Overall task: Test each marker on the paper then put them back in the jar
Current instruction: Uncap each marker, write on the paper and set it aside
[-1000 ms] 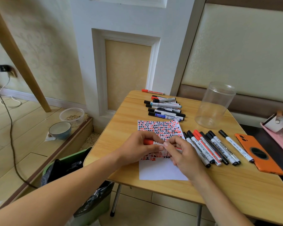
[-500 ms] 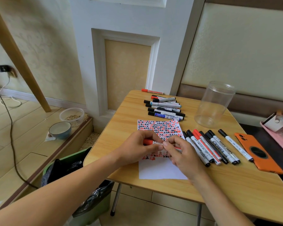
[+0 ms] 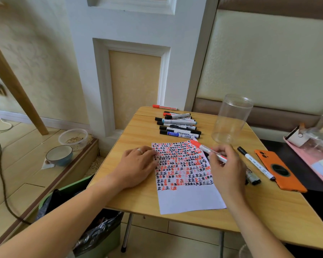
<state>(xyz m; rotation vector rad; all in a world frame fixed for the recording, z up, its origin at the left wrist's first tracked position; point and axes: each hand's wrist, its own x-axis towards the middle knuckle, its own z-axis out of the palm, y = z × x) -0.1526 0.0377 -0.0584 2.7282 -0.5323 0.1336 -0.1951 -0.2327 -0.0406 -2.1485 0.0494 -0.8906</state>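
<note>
My right hand pinches the red marker in its fingers, capped tip over the paper's top right corner. Left hand flat, fingers relaxed, pressing the paper's left edge on the bench. Jar upright beyond, near the marker pile.

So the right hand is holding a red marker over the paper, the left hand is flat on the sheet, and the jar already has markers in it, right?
Not quite: the head view shows the jar empty. The right hand does hold the red marker over the paper, with the left hand flat on the sheet's edge.
</note>
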